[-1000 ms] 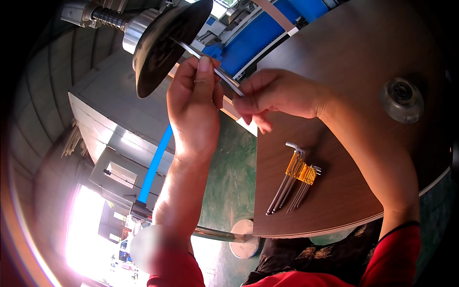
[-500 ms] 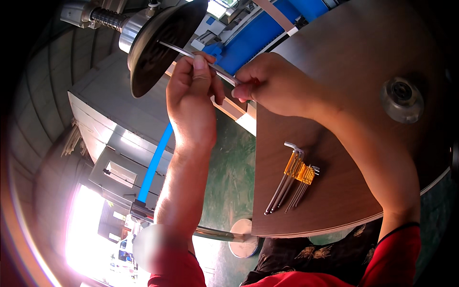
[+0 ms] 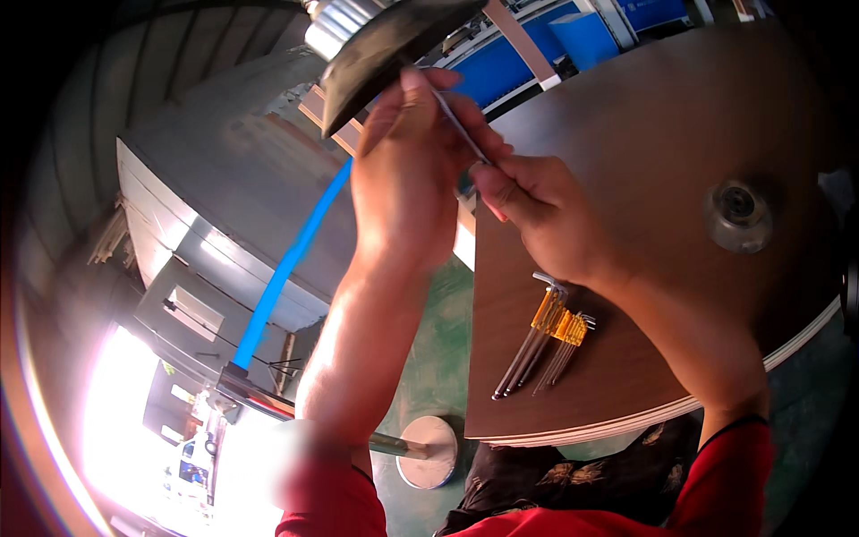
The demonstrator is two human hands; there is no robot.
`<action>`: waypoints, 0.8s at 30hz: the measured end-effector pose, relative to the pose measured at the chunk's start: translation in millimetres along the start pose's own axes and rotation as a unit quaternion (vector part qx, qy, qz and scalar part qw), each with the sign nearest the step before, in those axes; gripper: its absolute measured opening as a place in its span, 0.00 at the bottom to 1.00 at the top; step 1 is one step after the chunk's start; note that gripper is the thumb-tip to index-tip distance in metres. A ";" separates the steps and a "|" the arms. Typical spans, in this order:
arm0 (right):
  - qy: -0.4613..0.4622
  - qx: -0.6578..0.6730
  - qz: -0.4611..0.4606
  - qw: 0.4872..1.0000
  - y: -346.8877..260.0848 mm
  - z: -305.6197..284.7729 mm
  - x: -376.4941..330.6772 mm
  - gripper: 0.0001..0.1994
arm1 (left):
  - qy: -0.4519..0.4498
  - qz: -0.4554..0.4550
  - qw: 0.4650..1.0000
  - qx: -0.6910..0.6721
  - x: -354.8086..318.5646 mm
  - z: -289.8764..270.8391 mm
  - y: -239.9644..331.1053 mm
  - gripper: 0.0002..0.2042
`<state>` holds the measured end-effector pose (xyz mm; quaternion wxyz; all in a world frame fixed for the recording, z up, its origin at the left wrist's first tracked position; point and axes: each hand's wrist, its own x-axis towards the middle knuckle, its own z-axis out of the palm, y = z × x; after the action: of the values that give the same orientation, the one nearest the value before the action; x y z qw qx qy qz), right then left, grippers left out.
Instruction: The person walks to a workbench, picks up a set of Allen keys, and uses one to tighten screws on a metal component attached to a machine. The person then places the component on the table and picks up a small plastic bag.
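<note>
A large dark suction cup point(image 3: 371, 72) hangs at the top, tilted, with a silver metal fitting point(image 3: 344, 25) behind it. My left hand point(image 3: 407, 170) is raised against the cup's underside, its fingers closed round a thin metal rod, which looks like a hex key point(image 3: 465, 136). The upper end of that key is hidden by the hand and cup. My right hand point(image 3: 546, 206) pinches the key's lower end between thumb and fingers. Below it on the brown table lies a set of hex keys in a yellow holder point(image 3: 557, 327).
The brown table point(image 3: 644, 358) has a curved front edge near my lap. A round clear-rimmed part point(image 3: 739, 215) stands on its right side. To the left are a blue tube point(image 3: 291, 268) and a grey cabinet point(image 3: 242, 179). A round-topped stool point(image 3: 428, 452) is below.
Both hands have shifted right in view, and the cup appears higher and further right. The key slants more steeply. My left hand is now closer to the cup.
</note>
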<state>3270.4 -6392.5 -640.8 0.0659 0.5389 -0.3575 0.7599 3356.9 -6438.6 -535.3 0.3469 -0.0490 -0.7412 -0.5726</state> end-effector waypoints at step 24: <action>-0.040 0.330 0.316 0.889 -36.0 -0.8 -29.3 0.17 | -0.167 -0.091 0.912 -0.363 14.1 -20.4 -10.0 0.08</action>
<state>3299.3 -6357.1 -649.3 -0.3738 0.4180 -0.2403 0.7923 3350.9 -6464.6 -533.3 0.1230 -0.1984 -0.5305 -0.8149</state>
